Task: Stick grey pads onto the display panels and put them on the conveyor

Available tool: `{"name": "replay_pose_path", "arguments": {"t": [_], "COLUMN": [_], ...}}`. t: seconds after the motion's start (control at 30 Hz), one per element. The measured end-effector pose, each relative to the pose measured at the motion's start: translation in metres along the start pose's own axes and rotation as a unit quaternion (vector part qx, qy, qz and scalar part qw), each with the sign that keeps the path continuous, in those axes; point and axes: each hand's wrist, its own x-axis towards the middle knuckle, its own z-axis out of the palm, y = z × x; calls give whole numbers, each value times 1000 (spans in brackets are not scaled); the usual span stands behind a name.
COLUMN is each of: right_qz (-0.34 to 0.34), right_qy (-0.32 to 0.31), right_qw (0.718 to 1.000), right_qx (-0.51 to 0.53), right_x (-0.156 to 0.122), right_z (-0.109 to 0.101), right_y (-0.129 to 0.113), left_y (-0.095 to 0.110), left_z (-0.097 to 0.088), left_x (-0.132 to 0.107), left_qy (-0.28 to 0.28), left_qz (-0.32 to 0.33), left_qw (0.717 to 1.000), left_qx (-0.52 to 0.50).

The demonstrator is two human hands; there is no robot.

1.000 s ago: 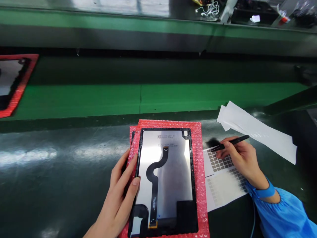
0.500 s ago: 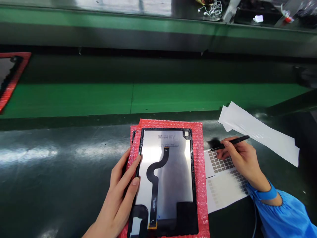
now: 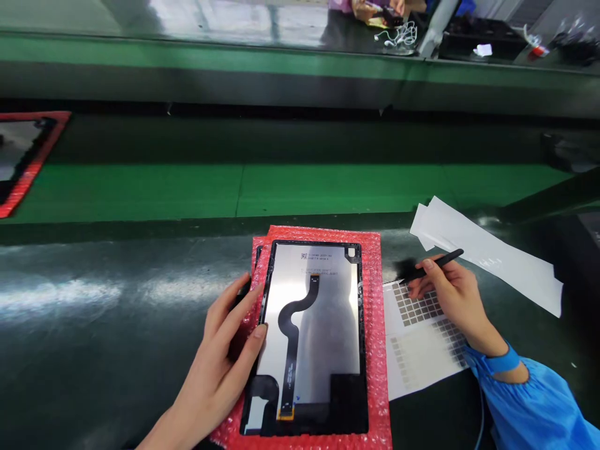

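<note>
In the head view, a tablet panel [image 3: 328,331] with a curving black ribbon cable [image 3: 291,350] lies at the lower centre of the frame on red bubble wrap [image 3: 377,350], on the dark desk [image 3: 117,350]. The left hand [image 3: 215,356], fingers spread, rests along the panel's left edge. At lower right, the right hand [image 3: 452,297] pinches a black pen-like tool [image 3: 445,257] above a sheet of grey squares [image 3: 415,312]; whether its tip touches, I cannot tell. White paper strips [image 3: 492,259] lie just beyond. Another panel [image 3: 16,147] sits at upper left.

Right edge dim | white glare on tabletop [image 3: 117,337] | panel [image 3: 330,331] shiny, print [image 3: 321,257] blurred
</note>
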Motion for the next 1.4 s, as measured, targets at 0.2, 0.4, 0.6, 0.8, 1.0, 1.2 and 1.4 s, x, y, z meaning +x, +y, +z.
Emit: {"name": "replay_pose_path", "arguments": {"t": [0.2, 0.4, 0.6, 0.8, 1.0, 1.2, 1.4], "right_qz": [8, -9, 1, 14, 34, 73, 59], "right_qy": [27, 7, -15, -10, 44, 19, 9], "right_qw": [1000, 998, 998, 999, 998, 988, 991], "right_qx": [-6, -57, -62, -40, 43, 137, 117], "right_x": [0, 1, 4, 6, -8, -33, -41], "right_z": [-1, -3, -1, 1, 8, 45, 70], "right_y": [1, 8, 6, -2, -10, -2, -5], "left_y": [33, 83, 88, 83, 78, 76, 76], "left_z": [-15, 16, 48, 49, 51, 52, 52], "left_x": [20, 35, 40, 38, 35, 30, 30], "left_qy": [42, -107, -167, -165, -157, -151, -133], "left_qz": [189, 344, 325, 333, 341, 345, 349], "left_qw": [979, 931, 910, 903, 903, 897, 899], "left_qx": [66, 66, 196, 216, 207, 231, 230]}}
